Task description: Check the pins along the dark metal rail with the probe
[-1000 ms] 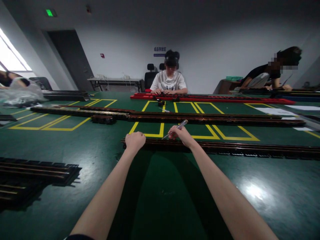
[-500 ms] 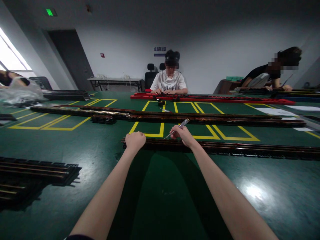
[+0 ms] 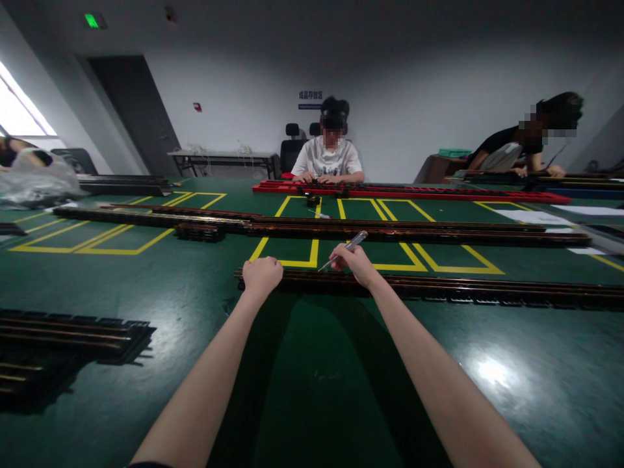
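Observation:
A long black rail with copper-coloured strips (image 3: 439, 286) lies across the green table in front of me. Near its left end my left hand (image 3: 262, 275) is closed around it, fingers curled over the far side. My right hand (image 3: 351, 261) is closed on a screwdriver (image 3: 355, 240) with a clear handle, held at a slant. Its thin tip points down and left to the rail's top, between my two hands; whether it touches is too small to tell.
Beyond lies another long dark rail (image 3: 414, 232) with a short black piece (image 3: 197, 232) beside it. More rails (image 3: 63, 338) are at the left. A person sits opposite at a red rail (image 3: 439, 193); another leans in at the right. A plastic bag (image 3: 39, 182) is far left.
The whole view has shifted slightly. Both hands keep their places on the rail, and the screwdriver holds nearly the same slant.

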A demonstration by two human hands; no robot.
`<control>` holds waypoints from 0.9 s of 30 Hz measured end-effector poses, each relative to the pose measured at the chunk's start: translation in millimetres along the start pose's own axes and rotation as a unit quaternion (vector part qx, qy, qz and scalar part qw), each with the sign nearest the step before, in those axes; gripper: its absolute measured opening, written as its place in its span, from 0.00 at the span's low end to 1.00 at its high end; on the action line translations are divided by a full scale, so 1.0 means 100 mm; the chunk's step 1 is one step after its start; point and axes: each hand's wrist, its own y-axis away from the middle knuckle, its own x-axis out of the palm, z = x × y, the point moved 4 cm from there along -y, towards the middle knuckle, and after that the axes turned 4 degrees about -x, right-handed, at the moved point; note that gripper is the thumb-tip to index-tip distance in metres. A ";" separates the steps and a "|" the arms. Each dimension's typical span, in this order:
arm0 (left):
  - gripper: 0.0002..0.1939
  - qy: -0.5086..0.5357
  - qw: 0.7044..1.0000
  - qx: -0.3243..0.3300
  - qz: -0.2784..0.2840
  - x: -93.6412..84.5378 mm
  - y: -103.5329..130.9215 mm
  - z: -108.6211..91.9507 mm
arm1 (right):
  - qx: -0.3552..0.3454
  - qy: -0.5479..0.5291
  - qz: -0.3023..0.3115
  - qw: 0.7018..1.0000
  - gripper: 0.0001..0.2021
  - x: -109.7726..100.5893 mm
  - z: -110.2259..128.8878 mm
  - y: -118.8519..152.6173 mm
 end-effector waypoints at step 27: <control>0.20 0.030 0.998 0.050 -0.003 -0.04 0.05 -0.11 | -0.005 0.002 0.001 1.000 0.08 -0.01 -0.05 -0.02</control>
